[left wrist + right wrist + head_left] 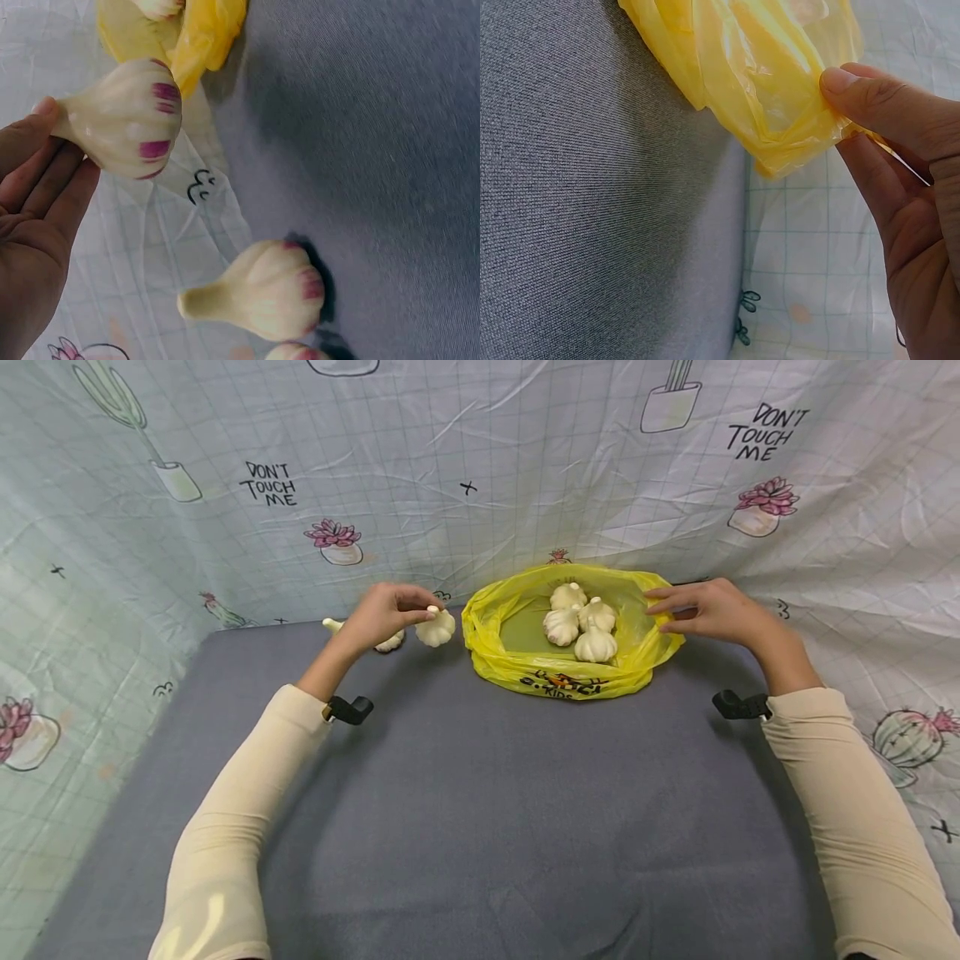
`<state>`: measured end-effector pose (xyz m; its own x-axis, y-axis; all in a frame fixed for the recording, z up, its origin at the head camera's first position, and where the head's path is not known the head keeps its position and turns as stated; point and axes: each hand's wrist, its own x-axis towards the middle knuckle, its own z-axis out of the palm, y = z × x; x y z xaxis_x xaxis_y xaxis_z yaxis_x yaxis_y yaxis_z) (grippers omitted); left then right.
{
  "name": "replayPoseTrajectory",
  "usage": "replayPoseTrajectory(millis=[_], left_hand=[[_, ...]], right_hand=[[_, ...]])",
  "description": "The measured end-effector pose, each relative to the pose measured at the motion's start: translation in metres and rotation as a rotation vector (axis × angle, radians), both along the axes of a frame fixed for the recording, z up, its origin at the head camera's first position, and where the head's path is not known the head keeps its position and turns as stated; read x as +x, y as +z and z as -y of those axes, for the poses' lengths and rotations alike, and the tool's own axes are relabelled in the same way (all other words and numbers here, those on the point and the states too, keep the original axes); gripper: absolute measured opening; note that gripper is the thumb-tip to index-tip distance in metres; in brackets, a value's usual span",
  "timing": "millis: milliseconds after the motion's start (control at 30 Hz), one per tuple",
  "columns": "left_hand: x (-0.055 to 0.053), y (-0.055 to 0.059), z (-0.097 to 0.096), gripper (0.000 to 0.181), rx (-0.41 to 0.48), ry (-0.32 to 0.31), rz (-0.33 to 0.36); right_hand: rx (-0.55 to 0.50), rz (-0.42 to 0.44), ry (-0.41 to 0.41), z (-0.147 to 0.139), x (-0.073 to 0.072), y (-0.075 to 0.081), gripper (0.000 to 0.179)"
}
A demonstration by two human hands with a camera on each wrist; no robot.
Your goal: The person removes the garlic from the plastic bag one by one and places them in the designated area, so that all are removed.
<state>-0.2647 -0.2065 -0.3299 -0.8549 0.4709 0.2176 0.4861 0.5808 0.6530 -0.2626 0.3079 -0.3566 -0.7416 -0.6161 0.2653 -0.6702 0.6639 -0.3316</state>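
Observation:
My left hand pinches a garlic bulb by its stem, left of a yellow plastic bag. In the left wrist view this bulb hangs in the air, purple streaks on its round end. My right hand pinches the bag's right edge between thumb and fingers; the right wrist view shows the yellow plastic gathered there. Several white garlic bulbs lie together inside the open bag. Behind the left hand, partly hidden, are another bulb and a bulb's stem.
A dark grey cloth covers the table. Right behind the bag rises a pale curtain printed with potted plants and lettering, which also lines both sides. Two loose garlic bulbs, one of them this bulb, lie on the cloth near the left hand.

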Motion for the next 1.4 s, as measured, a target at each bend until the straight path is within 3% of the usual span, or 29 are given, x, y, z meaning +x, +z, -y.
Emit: replayPoseTrajectory(millis=[267,633,1400], left_hand=[[-0.014,-0.002,0.012,0.02,-0.004,-0.024,0.066],[-0.025,-0.003,0.022,0.021,-0.037,0.001,0.15],[-0.037,-0.012,0.026,0.018,-0.062,0.013,0.157]], right_hand=[[0.005,-0.009,0.004,0.001,-0.001,0.0,0.032],[0.0,-0.008,0.013,0.002,-0.003,-0.001,0.032],[-0.007,-0.022,0.022,0.001,-0.002,-0.002,0.033]])
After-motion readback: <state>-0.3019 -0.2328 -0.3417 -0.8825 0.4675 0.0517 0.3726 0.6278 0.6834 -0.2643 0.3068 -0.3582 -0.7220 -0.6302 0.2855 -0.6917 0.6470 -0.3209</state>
